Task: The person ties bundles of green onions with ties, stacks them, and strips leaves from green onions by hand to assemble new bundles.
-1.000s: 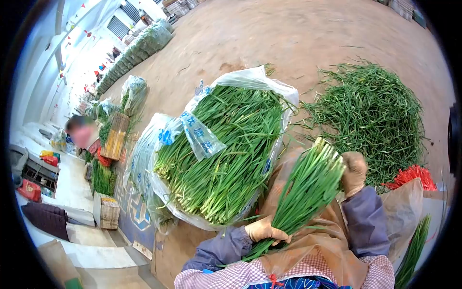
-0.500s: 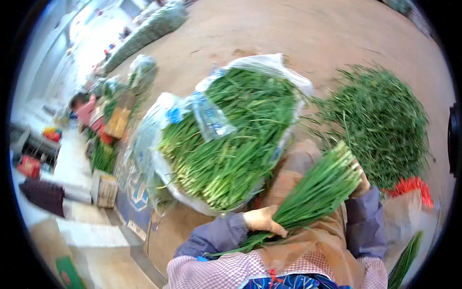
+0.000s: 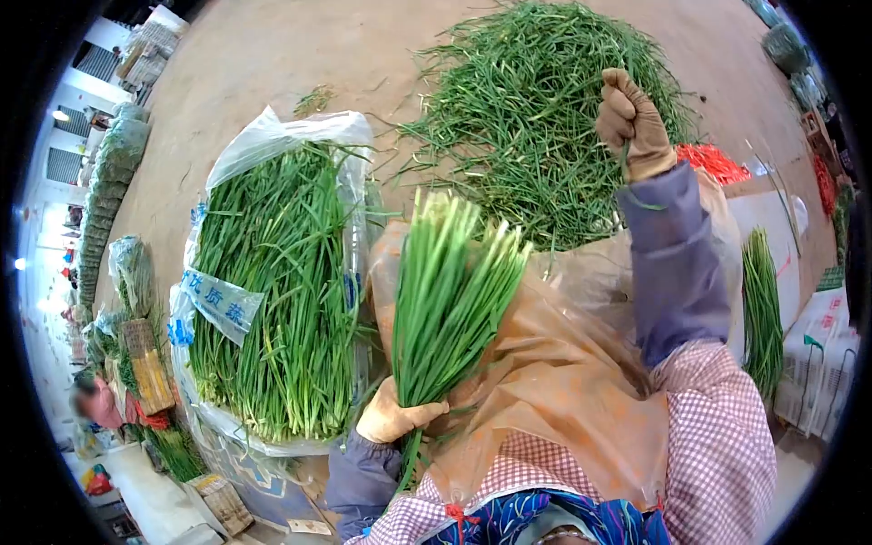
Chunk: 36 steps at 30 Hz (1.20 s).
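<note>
My left hand (image 3: 401, 413), in a tan glove, is closed around the lower, leafy part of a bunch of garlic chives (image 3: 450, 304). The pale cut ends point up and away from me. Held out over the edge of a loose heap of chive leaves (image 3: 545, 118) is my right hand (image 3: 629, 118), gloved too, with its fingers curled closed. A thin green strand shows just below those fingers; what they grip is too small to make out. To the left of the bunch, a plastic-lined bag (image 3: 359, 154) is packed with more chives (image 3: 282, 300).
A brown plastic apron (image 3: 563, 363) covers my lap. Red ties (image 3: 713, 163) lie beyond my right sleeve, and another chive bundle (image 3: 761, 309) is at the right. A white crate (image 3: 820, 363) stands there too. Another person (image 3: 98, 402) is at far left.
My right hand has left the bunch's cut ends and moved up and out over the heap. The bunch has turned more upright in my left hand. The view has swung to the right.
</note>
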Tool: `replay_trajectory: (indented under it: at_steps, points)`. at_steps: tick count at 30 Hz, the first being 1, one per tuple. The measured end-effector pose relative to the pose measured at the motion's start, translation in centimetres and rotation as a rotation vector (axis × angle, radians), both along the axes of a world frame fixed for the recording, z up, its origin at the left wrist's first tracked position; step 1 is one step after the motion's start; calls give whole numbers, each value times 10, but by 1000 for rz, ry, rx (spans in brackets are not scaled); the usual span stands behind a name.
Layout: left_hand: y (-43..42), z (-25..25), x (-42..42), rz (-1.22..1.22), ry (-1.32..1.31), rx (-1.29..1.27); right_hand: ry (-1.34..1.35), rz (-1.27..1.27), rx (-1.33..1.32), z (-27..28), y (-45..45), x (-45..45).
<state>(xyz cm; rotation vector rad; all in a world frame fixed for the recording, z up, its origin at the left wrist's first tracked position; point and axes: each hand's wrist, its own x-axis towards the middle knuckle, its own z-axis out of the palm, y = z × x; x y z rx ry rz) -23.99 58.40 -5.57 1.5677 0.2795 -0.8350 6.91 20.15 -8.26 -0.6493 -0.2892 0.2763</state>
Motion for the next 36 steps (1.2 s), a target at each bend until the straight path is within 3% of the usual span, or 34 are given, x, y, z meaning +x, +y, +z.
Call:
replay_trajectory:
  at_steps: [2, 4, 6, 7, 8, 10, 13, 17, 18, 20, 22, 24, 28, 30, 32, 33, 34, 36]
  points:
    - [3, -11, -4, 12, -8, -60, 82, 37, -1050, 0, -12, 0]
    - [-2, -2, 1, -3, 0, 20, -417, 201, -2267, -2, 16, -37]
    - [-9, 2, 2, -11, -42, 82, -604, -265, -1660, -27, 19, -59]
    - [-9, -9, -2, -7, -216, 47, -396, -190, -1364, -17, 31, -70]
    - [-9, -8, -4, -16, -198, 83, -189, -120, -1059, -1, 49, -81]
    - [-10, -5, -2, -48, -180, 153, -561, -105, -1064, 18, 72, -97]
    - [-17, 5, -1, -66, -240, 258, -879, -342, -1379, 20, 102, -121]
    - [-21, 8, -3, -81, -260, 295, -592, -626, -1067, 16, 104, -111]
    - [-21, 12, -3, -109, -263, 340, -557, -566, -1033, 25, 105, -111]
    - [-25, 19, -1, -113, -270, 401, -825, -510, -1231, 31, 110, -109]
    - [-29, 19, -1, -127, -275, 444, -691, -226, -1520, 29, 124, -111]
    - [-30, 16, -3, -141, -273, 482, -405, -152, -1223, 11, 137, -114]
    - [-29, 9, -11, -92, -306, 451, -844, -479, -1203, -3, 141, -112]
    - [-29, 8, -9, -43, -297, 409, -906, -495, -1149, -5, 133, -104]
    - [-31, 14, -4, -96, -296, 447, -584, -660, -987, -11, 126, -95]
    - [-31, 16, -3, -123, -294, 466, -384, -606, -1058, -7, 112, -86]
    - [-31, 15, -3, -123, -293, 465, -133, -393, -852, -3, 102, -77]
    - [-31, 14, 0, -131, -293, 467, -177, -78, -618, 8, 95, -76]
